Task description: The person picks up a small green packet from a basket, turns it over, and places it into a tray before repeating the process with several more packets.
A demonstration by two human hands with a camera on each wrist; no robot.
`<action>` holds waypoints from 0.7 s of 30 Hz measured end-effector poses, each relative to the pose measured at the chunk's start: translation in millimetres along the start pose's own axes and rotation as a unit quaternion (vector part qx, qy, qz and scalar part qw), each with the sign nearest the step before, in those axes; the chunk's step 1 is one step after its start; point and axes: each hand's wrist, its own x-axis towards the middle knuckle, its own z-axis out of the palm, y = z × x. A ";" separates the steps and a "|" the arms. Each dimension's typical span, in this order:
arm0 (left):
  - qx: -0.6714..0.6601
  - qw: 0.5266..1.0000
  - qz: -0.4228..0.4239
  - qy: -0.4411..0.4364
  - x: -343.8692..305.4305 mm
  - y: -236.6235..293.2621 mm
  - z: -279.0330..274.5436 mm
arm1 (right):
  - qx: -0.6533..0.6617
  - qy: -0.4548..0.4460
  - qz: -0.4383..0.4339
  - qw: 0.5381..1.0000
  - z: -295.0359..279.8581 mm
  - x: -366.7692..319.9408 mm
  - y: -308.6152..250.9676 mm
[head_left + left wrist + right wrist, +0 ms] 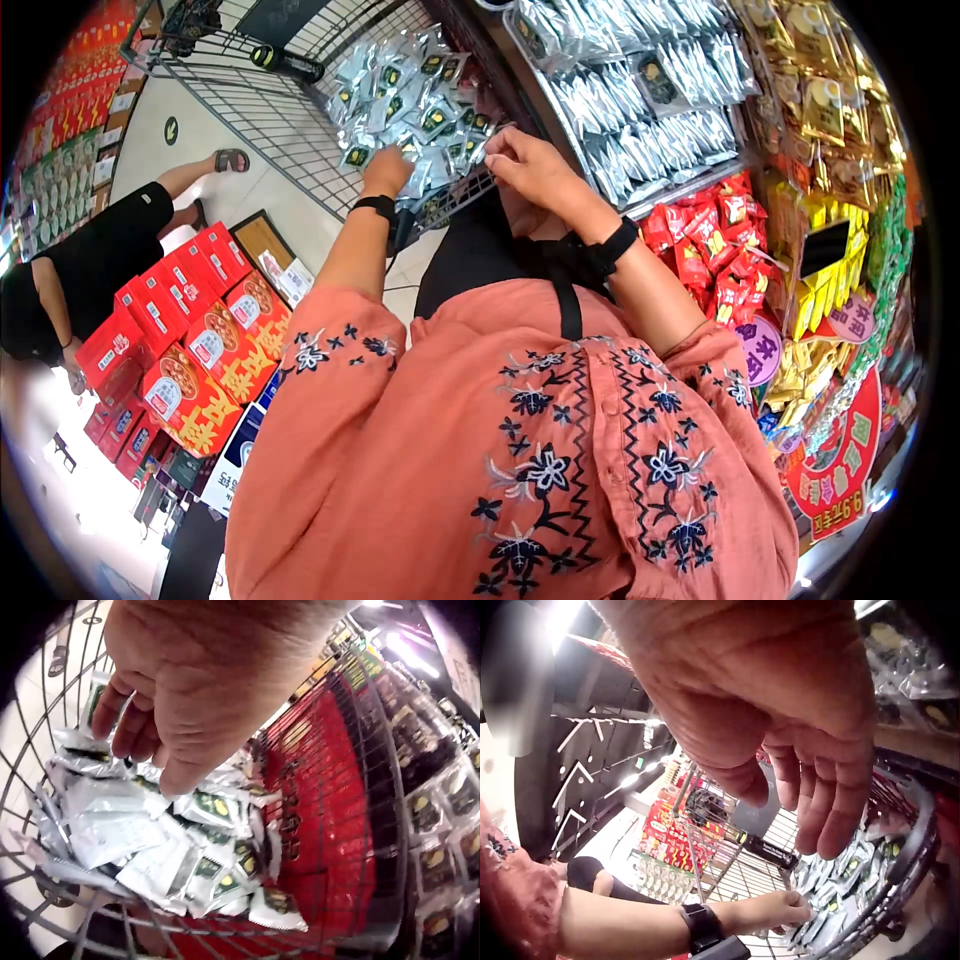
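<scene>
Silvery foil snack packets with dark green and yellow labels lie heaped in a wire shopping cart. My left hand is down over the near side of this heap. In the left wrist view, bent fingers and the thumb come right to the top packets; whether they pinch one I cannot tell. Beside the cart's rim, next to the shelf, my right hand hovers with loosely bent fingers. The right wrist view shows nothing between its thumb and fingers.
On the right, a shelf holds rows of similar silvery packets, with red packets and gold packets beyond. Red gift boxes are stacked at left. Another person in black stands near them. A red panel lines the cart's side.
</scene>
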 end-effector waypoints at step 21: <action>-0.265 0.961 0.014 -0.083 -37.5 -11.9 -34.3 | 0.015 0.022 0.021 0.999 19.3 21.6 28.8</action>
